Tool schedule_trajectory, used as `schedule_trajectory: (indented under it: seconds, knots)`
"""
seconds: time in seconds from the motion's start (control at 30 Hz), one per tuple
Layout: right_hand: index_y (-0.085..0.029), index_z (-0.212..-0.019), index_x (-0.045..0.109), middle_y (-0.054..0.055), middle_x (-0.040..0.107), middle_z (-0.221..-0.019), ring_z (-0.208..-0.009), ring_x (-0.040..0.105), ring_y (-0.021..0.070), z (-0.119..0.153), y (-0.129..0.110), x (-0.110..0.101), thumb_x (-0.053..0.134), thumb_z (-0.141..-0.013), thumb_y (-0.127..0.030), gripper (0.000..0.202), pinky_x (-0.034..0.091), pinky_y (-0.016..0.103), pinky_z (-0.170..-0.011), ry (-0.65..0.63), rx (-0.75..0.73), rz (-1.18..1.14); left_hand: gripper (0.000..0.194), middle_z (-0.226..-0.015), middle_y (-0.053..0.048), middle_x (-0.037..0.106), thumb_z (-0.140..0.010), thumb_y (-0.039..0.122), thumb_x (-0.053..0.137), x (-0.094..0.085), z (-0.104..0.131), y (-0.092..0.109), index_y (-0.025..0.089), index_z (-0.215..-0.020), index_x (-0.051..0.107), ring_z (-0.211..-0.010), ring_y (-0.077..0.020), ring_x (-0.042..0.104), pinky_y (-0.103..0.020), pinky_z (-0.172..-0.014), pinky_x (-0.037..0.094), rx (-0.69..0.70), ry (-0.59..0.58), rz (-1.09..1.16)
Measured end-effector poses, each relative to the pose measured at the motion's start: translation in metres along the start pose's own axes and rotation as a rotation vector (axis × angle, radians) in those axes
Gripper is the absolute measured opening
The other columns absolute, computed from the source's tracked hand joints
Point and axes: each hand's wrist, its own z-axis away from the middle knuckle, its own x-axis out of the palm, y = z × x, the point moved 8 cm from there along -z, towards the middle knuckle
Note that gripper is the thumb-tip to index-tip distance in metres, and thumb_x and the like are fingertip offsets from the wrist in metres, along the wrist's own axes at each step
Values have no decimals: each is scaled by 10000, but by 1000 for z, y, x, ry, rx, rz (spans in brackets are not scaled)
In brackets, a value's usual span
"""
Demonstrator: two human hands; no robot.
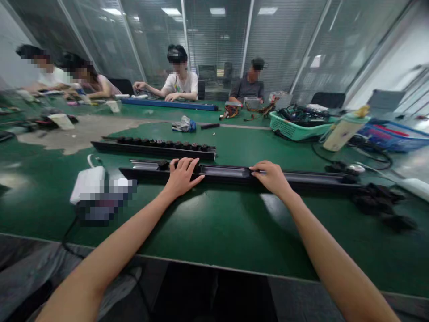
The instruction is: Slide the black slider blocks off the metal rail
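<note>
A long black channel (228,172) lies across the green table in front of me. My left hand (182,175) rests over its left part, fingers spread and bent down over a dark piece inside the channel. My right hand (271,176) is at the channel's middle, its thumb and fingertips pinched together at the rim; what they hold, if anything, is too small to make out. A small black part (163,165) sits in the channel left of my left hand. Behind lies a second black channel (154,150) with a row of several black round parts.
A white box (87,184) stands at the left. Black parts (377,199) lie at the right end of the channel. Further back are a green basket (295,127), a bottle (342,132), a blue basket (395,136) and a cloth (184,124). Several people sit across the table (214,223).
</note>
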Motion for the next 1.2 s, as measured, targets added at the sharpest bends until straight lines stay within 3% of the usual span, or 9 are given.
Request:
schedule_trajectory:
  seconds: [0.37,0.6,1.2]
  knots:
    - [-238,-1023,863,90,814,-1114,-1108,741,280,1,5,-3,721,-903,-143,209,561,446,-1040,-44,45,32,685,-1502,-209,613,-1070,592,449,-1,-1,-1,176,-1614,461,-1453,-384,484,-595,-1236,227,-23,-21,43]
    - [-250,-1154,843,100,790,-1178,-1117,725,284,1,3,-2,702,-922,-164,284,560,455,-1042,-77,54,72,688,-1492,-210,613,-1072,598,436,-2,-1,-2,185,-1621,462,-1442,-384,489,-595,-1230,237,-21,-13,40]
    - [-249,-1079,862,100,762,-1162,-1094,709,272,4,5,-5,666,-939,-145,262,555,426,-1014,-92,54,94,700,-1485,-220,622,-1077,599,420,-1,-1,0,155,-1616,470,-1431,-380,495,-599,-1226,235,-8,-7,37]
